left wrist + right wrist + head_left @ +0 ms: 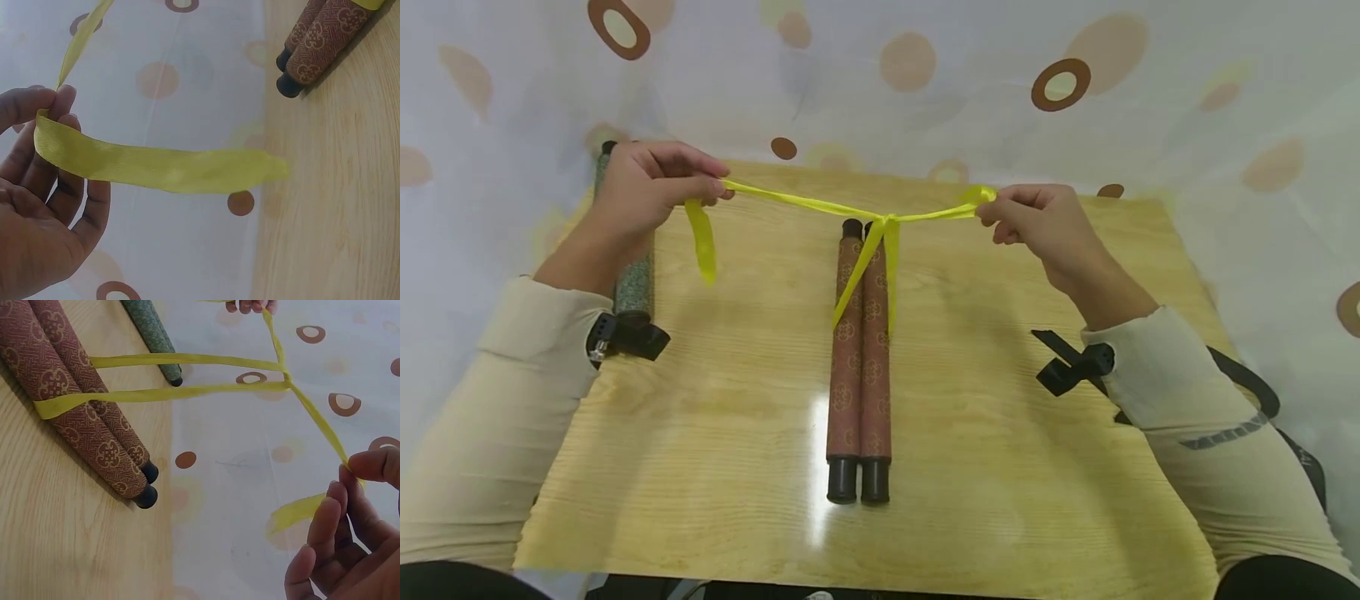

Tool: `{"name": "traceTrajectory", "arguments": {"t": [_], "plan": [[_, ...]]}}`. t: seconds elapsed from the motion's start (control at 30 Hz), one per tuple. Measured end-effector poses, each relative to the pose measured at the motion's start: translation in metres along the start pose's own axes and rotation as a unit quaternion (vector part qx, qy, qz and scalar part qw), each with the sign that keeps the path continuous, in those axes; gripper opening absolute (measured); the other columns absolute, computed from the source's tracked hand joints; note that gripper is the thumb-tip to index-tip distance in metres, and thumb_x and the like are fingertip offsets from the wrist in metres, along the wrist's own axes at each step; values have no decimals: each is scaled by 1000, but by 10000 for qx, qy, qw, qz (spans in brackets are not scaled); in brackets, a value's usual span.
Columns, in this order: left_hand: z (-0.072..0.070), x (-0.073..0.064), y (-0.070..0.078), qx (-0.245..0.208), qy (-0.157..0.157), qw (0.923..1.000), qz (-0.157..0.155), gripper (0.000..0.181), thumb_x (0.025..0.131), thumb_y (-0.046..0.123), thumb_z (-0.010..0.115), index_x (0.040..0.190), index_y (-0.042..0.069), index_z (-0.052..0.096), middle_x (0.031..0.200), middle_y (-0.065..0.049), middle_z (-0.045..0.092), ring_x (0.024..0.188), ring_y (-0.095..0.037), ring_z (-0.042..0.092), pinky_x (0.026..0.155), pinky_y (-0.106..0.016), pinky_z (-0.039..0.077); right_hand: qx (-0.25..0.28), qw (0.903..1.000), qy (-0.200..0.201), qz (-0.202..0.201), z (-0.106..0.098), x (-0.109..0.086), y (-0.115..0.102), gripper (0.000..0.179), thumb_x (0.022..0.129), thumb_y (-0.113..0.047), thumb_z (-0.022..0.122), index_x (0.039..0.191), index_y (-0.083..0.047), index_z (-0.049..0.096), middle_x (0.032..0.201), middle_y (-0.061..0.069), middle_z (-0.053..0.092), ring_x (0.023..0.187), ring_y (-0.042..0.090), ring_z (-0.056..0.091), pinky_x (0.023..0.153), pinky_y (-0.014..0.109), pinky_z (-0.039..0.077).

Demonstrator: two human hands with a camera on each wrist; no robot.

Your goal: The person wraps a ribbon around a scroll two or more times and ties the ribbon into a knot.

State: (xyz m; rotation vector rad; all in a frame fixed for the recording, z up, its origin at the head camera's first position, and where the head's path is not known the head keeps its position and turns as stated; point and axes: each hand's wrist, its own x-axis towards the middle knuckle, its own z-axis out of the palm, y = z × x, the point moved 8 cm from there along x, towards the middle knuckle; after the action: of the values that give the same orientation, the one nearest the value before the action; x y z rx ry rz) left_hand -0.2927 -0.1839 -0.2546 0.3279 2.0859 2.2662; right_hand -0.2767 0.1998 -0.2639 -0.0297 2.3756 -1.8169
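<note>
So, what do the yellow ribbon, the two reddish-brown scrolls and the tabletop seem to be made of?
Yellow ribbon: thin woven fabric, judging by its fine ribbing.
Reddish-brown scrolls: matte, gold-patterned covering, perhaps brocade or printed paper; their black end knobs look smooth, possibly plastic.
Tabletop: pale, visibly grained, with glossy reflections; wood or laminate, I can't tell.

Soft, fairly even light fills the head view, with a white streak of glare on the table (737,450) beside the rolls (844,383), a fainter bright spot to its right, and diffuse shadows near both sleeves (527,375), which look stretched toward the lower corners. The wrist views are dimmer and greyer, leaving the left hand (37,237) and right hand (365,572) shaded. The ribbon's (150,165) loose end looks slightly blurred.
</note>
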Motion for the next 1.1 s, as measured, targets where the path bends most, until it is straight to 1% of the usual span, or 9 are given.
{"name": "traceTrajectory", "arguments": {"t": [0.1,0.17,0.33,0.57,0.7,0.8,0.9,1.0,1.1], "plan": [[-5,-1,0,-15,-21,10000,1,12,85,-7,71,88,2,78,83,0,75,68,-12,69,66,-20,52,-153,9999,-77,-22,-5,-3,5,20,95,-15,66,76,-16,71,80,-9,69,66,10,60,71,22,52],[-10,-3,-2,57,-17,10000,-43,12,86,-7,71,89,3,78,85,0,74,69,-12,70,66,-20,52,-307,9994,-135,44,-9,-5,10,21,96,-16,65,76,-18,71,81,-10,68,67,9,59,72,22,51],[-22,-8,-10,290,52,9992,-264,11,87,-3,71,90,5,78,87,1,74,71,-11,71,65,-20,51,-559,9978,-143,312,-20,-11,25,23,97,-19,63,77,-22,73,83,-12,67,69,9,59,72,21,52],[-33,-13,-22,218,95,9985,-483,12,88,-4,70,88,5,78,84,2,74,71,-10,72,64,-20,51,-860,9937,-179,701,-33,-20,44,24,99,-24,61,78,-27,73,85,-14,67,74,8,60,75,19,53],[-38,-16,-28,453,137,9966,-674,10,90,2,70,89,7,78,87,4,74,73,-10,70,65,-19,52,-946,9914,-215,878,-40,-25,53,26,99,-25,60,77,-27,73,85,-15,66,74,7,59,75,18,52],[-45,-19,-32,589,191,9950,-779,10,91,4,70,89,9,78,89,5,74,74,-10,69,65,-19,52,-958,9908,-199,930,-43,-25,57,25,99,-27,60,78,-28,73,84,-15,66,75,7,60,76,19,52],[-53,-21,-37,685,245,9935,-876,11,91,5,70,88,11,79,85,6,75,73,-10,68,66,-19,52,-1008,9896,-248,991,-46,-26,63,25,100,-30,59,79,-29,74,85,-16,66,76,7,60,77,18,52],[-59,-25,-44,1130,220,9878,-1049,16,94,7,68,88,18,79,81,10,75,72,-7,67,67,-19,52,-1079,9869,-346,1147,-48,-30,75,25,100,-29,59,80,-30,73,85,-17,66,75,7,60,76,18,52],[-64,-30,-51,1600,190,9793,-1229,22,96,10,66,87,26,78,79,15,74,72,-5,67,68,-18,51,-1116,9845,-429,1286,-50,-36,86,25,100,-29,58,80,-32,73,84,-19,67,75,6,60,76,17,53]]}}
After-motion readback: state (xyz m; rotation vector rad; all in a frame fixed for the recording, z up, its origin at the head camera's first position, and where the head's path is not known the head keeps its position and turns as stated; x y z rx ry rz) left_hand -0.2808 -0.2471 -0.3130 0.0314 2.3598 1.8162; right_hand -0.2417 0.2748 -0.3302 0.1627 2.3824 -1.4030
